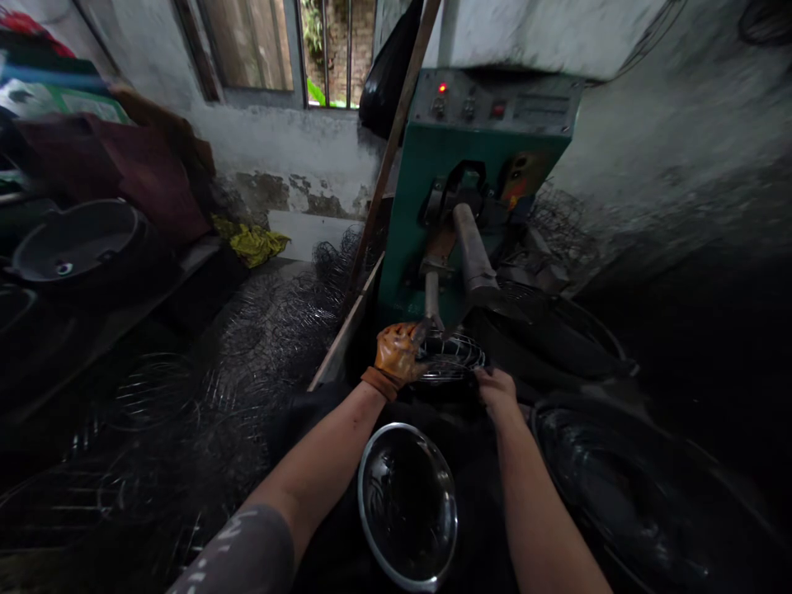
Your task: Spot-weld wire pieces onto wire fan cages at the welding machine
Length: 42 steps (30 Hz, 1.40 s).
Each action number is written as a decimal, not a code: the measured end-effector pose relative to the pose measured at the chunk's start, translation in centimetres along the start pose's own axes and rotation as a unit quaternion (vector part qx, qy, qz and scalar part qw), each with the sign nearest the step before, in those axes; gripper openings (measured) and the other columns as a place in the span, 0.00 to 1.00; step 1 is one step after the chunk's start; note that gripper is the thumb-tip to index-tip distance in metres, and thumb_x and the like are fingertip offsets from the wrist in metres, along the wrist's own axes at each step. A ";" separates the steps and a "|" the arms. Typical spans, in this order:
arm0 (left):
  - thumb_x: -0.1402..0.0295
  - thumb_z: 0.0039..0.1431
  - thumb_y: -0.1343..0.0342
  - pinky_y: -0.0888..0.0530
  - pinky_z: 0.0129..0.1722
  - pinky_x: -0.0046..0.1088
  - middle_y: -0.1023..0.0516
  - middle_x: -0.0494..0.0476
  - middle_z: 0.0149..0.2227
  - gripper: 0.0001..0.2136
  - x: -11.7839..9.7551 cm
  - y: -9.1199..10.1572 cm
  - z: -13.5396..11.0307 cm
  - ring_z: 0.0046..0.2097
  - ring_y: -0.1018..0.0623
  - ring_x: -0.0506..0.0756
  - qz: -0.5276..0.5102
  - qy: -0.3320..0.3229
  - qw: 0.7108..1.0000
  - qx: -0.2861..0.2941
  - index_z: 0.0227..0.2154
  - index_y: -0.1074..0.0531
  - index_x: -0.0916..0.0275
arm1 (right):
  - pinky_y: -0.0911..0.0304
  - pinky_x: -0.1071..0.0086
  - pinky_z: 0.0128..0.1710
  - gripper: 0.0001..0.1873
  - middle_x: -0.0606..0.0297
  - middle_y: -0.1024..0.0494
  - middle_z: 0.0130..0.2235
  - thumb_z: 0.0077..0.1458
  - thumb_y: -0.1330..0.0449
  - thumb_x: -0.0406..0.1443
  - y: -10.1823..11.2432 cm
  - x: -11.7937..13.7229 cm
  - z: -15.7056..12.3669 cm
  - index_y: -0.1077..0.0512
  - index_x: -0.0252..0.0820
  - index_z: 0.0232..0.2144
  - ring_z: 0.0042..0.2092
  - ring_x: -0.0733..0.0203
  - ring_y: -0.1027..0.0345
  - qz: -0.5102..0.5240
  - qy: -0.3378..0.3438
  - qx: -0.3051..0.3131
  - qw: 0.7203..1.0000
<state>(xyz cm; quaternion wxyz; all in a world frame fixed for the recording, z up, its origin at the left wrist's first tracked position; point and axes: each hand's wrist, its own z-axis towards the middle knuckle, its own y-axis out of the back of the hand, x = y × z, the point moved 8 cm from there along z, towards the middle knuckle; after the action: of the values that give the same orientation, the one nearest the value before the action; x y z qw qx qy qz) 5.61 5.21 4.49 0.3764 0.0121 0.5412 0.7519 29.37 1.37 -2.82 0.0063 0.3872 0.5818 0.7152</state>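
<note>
We've got the round wire rack [454,356] between our hands, at the front of the green machine [405,198], near the tip of its lower arm [431,295]; can't tell if they touch. Left hand [397,353], in an orange glove, is curled closed on the rack's left side. Right hand [497,388], bare, pinches its right edge, fingers nearly together.

Below the rack, nearer us: a dark bowl [405,499] with a shiny metal rim, tilted our way. Dark round tub-like thing to our right, too dim to name.

Floor on our left: heap of wire racks [266,330], yellow cloth [256,243] near the wall. Further left, a big black tub [133,227] on a low ledge. Wooden pole [389,153] leans beside the machine, black bag [384,87] hangs behind it. Plaster wall [649,124] is stained and peeling; barred window, brick outside. Room's dim.

Control panel [495,103]: red lamp [442,87] lit, markings too small to read. White print on our grey sleeve [247,549], illegible.
</note>
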 end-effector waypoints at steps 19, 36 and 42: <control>0.59 0.45 0.30 0.24 0.53 0.37 0.23 0.62 0.54 0.33 6.9 -1.5 -2.5 0.54 0.22 0.64 0.025 0.226 0.968 0.109 0.56 0.30 0.60 | 0.34 0.64 0.41 0.19 0.48 0.18 0.42 0.71 0.53 0.37 0.0 15.9 -9.5 0.26 0.36 0.53 0.45 0.47 0.22 -0.162 0.106 0.089 0.977; 0.46 0.48 0.34 0.28 0.55 0.42 0.25 0.63 0.57 0.41 2.5 -1.1 -0.7 0.54 0.24 0.65 0.035 0.059 0.996 0.057 0.64 0.34 0.60 | 0.40 0.67 0.38 0.18 0.50 0.18 0.39 0.68 0.49 0.36 2.5 10.1 -5.6 0.21 0.33 0.42 0.41 0.51 0.25 -0.126 0.078 0.004 0.989; 0.48 0.54 0.38 0.30 0.56 0.43 0.24 0.60 0.55 0.36 2.3 -0.6 -0.8 0.55 0.25 0.64 0.021 0.061 0.997 0.033 0.64 0.34 0.58 | 0.40 0.67 0.38 0.18 0.52 0.18 0.36 0.67 0.50 0.35 2.3 9.6 -5.1 0.20 0.35 0.39 0.40 0.52 0.25 -0.093 0.098 -0.008 0.991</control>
<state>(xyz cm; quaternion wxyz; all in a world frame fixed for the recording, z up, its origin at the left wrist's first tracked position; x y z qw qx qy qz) 3.95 6.04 2.74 0.3264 -0.0097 0.5870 0.7408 20.78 0.87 4.20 0.0194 0.2596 0.6075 0.7504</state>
